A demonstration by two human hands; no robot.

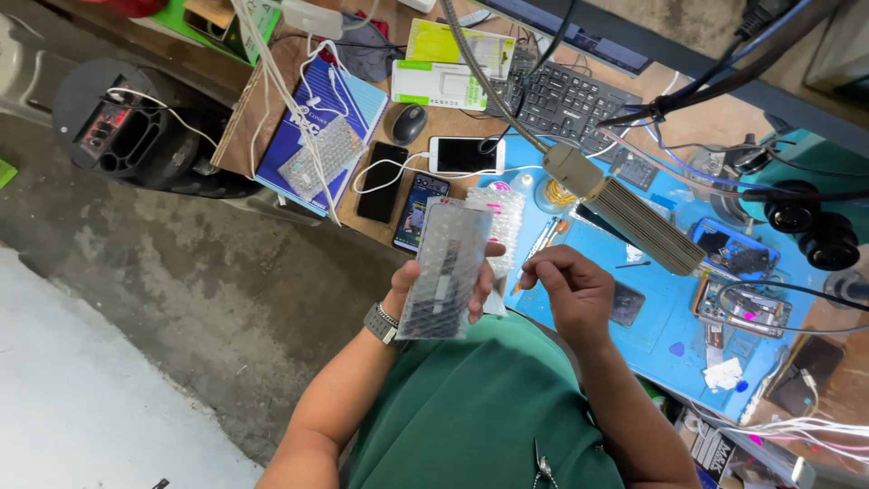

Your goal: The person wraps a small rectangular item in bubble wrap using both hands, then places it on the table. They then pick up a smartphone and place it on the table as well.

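Green shirt (471, 407) nearest the lens, forearms extending from it toward the bench. Left hand (425, 285), wristwatch (382, 323) at the wrist, raised palm-inward and closed around a bubble-wrapped flat panel (446, 270), fingertips curled over the far edge. Panel held above the lap, just short of the desk edge; long axis near vertical in view, tilted slightly, upper end toward the phones (425, 186) on the desk. Right hand (570, 288) loosely curled, knuckles up, hovering over the blue work mat (674, 312); contents of the grip cannot be determined. Gooseneck lamp (625, 213) above the mat.
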